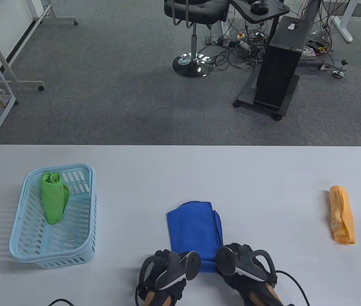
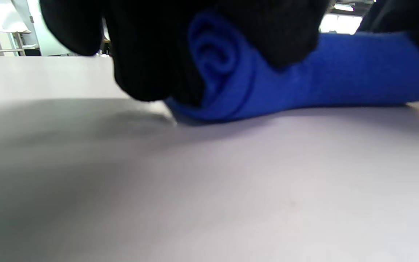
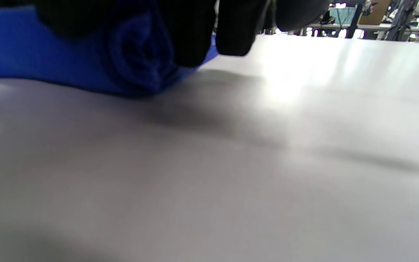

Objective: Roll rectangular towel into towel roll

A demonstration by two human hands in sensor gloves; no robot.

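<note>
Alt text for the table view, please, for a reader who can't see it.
Two gloved hands, left hand and right hand, roll the near end of a blue towel on a white table. A rolled green towel lies in a light blue basket at left; a rolled orange towel lies at right.

towel (image 1: 195, 228) near end, 6 o'clock: hidden under trackers and both hands | left hand (image 1: 164, 274), right hand (image 1: 247, 267): fingers unseen from table view, wrists cut by bottom edge | wrist views: gloved fingers (image 2: 147, 54) cut by top edge, blurred; how they sit on the roll can't be told | chair (image 1: 196, 12), 12 o'clock: top cropped
</note>
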